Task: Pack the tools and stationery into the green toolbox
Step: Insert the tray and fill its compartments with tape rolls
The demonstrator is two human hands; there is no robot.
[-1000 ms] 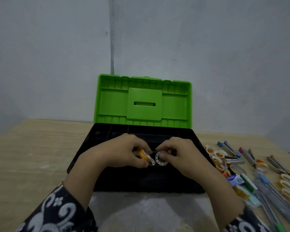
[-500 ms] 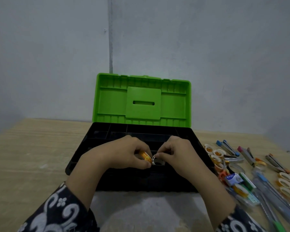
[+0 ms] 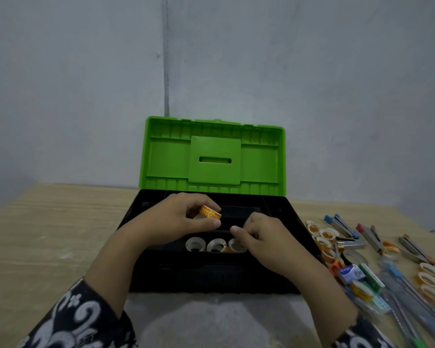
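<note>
My left hand point(image 3: 176, 222) pinches an orange tape roll point(image 3: 210, 212) at frame centre, over the open green toolbox point(image 3: 214, 156). My right hand point(image 3: 264, 241) is loosely curled, empty, touching the third of three rolls point(image 3: 216, 245) in the front compartment. Best to drop this roll upright beside them, keeping the row tight.

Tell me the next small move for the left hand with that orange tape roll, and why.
Probably lower the orange tape roll, pinched in the left hand, into the front compartment of the toolbox, left of the three rolls lined up there. The right hand rests at the row's right end, so the left side looks freer.
</note>
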